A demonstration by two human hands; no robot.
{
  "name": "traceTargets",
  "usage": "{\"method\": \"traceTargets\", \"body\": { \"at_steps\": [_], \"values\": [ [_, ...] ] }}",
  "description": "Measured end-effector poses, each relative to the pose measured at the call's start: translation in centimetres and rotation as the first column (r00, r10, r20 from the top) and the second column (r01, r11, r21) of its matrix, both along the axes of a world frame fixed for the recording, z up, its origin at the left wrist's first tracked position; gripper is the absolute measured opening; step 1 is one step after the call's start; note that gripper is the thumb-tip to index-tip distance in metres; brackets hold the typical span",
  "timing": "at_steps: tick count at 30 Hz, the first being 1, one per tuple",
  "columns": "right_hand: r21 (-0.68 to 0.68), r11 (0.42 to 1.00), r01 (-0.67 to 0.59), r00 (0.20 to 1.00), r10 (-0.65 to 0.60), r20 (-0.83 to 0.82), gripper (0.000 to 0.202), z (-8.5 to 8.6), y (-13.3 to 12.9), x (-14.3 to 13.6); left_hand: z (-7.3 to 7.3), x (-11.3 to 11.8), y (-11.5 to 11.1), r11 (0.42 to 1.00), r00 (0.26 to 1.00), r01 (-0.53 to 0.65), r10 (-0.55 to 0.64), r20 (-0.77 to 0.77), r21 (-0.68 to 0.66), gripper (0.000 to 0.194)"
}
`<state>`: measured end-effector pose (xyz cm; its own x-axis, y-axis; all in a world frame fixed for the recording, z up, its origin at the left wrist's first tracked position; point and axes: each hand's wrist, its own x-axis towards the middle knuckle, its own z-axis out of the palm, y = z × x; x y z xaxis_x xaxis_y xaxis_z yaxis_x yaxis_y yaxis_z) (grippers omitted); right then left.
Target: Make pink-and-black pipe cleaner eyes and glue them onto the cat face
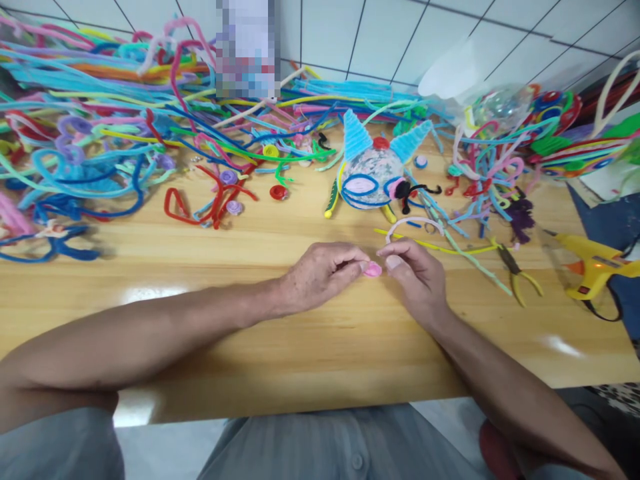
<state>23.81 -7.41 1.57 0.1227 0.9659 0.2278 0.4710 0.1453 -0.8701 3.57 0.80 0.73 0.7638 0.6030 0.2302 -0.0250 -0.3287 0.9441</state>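
Between thumb and forefinger, my left hand (325, 275) pinches a small pink coil (373, 269) just above the wooden table (300, 360). My right hand (417, 277) is close on the coil's right side, thumb and fingers closed around a pale pink pipe cleaner (417, 220) that curves up and away; the contact itself is partly hidden. Behind both hands stands a round grey-white figure (373, 175) with light-blue ears, blue-outlined pink eye shapes and yellow feet. A yellow pipe cleaner (465, 249) lies behind my right hand.
Heaps of coloured pipe cleaners (95, 160) cover the back left. Red pieces (217, 200) and small coils lie left of the figure. To the right are yellow-handled pliers (520, 273), a yellow glue gun (593, 263) with its cord, and more decorated pieces (560, 127) at the back.
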Motion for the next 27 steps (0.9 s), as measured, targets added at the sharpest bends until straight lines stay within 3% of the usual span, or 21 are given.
{"method": "traceTargets", "body": {
  "at_steps": [9,17,22,27],
  "values": [
    [-0.017,0.999,-0.049,0.998,0.049,-0.048,0.015,-0.31,-0.05,0.11,0.24,-0.01,0.05,1.000,1.000,-0.001,0.001,0.008,0.008,0.025],
    [0.087,0.994,-0.071,0.997,0.068,0.046,0.014,-0.30,0.07,0.09,0.22,0.05,0.01,0.999,1.000,-0.001,0.000,-0.015,-0.043,0.028],
    [-0.025,1.000,0.011,0.975,-0.017,-0.223,0.020,-0.86,0.45,0.23,0.18,0.16,-0.04,1.000,1.000,-0.002,0.002,-0.014,-0.027,0.026],
    [-0.116,0.993,0.016,0.865,-0.072,-0.496,0.016,-0.84,0.92,0.24,0.10,0.15,-0.08,1.000,1.000,-0.004,0.004,-0.012,-0.014,0.025]
  ]
}}
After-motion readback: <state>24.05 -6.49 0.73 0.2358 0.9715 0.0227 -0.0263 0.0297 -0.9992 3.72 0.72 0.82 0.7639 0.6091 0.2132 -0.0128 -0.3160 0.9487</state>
